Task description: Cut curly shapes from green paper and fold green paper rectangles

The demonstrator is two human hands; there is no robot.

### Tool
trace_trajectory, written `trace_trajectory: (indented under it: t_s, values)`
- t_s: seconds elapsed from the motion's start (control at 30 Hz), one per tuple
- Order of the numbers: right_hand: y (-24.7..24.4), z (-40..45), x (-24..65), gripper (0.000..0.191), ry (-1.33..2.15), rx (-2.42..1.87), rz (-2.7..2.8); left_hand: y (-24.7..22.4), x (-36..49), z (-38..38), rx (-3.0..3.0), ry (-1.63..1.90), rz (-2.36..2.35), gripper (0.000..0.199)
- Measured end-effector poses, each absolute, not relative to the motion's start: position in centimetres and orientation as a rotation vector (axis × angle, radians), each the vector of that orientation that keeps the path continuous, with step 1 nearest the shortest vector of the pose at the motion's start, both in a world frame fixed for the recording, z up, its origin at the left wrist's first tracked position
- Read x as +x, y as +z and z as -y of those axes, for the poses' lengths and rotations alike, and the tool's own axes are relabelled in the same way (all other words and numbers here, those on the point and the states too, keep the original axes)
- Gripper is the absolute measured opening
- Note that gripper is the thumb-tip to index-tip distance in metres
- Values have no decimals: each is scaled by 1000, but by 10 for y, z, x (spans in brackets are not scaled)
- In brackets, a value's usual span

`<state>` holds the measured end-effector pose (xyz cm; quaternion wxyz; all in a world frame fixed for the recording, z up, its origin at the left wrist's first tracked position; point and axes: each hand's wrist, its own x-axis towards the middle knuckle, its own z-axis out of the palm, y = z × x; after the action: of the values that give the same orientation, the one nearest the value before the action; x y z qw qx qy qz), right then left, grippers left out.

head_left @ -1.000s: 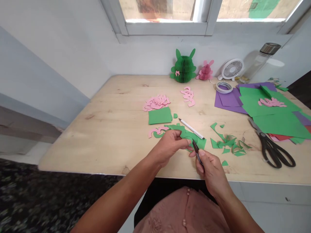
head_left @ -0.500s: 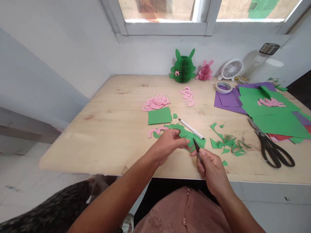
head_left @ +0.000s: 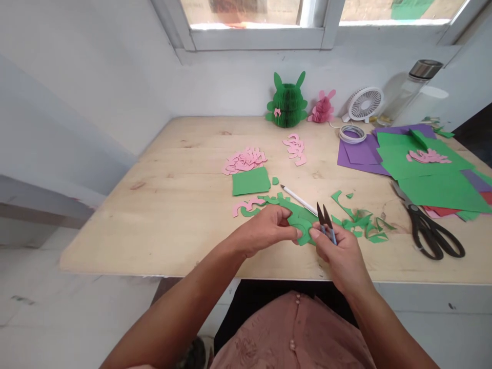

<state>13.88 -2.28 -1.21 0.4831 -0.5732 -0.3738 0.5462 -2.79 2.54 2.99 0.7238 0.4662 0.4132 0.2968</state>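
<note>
Now our left hand (head_left: 265,230) and right hand (head_left: 344,256) pinch paper (head_left: 302,224) near the table's (head_left: 115,225) front edge. The latter palms snips (head_left: 327,217), presumably to pinch freely.

table (head_left: 154,215): pale knotted wood, looks smooth | cut sheet (head_left: 299,220): matt green paper | snips (head_left: 327,217): dark metal blades | scissors (head_left: 418,217), near table's front edge: black plastic handles, metal blades | green figure (head_left: 288,106), back edge: pleated matt paper | fan (head_left: 365,104), back edge: smooth white plastic | bottle (head_left: 406,95): clear walls, shiny metal cap (head_left: 426,69) | shirt (head_left: 269,333): cloth
</note>
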Motion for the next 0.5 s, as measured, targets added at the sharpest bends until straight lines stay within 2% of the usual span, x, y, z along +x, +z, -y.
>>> trace_trajectory:
  t_s: [0.1, 0.33, 0.5]
  values:
    - [-12, 22, 134, 34, 1329, -1377, 843, 27, -26, -24, 1055, 605, -889, 18]
    - [-19, 23, 128, 36, 1248, -1391, 767, 12, -19, -11, 789, 834, -995, 27]
    - [-21, 25, 130, 36, 1239, -1399, 812, 7, -17, -6, 536, 770, -905, 30]
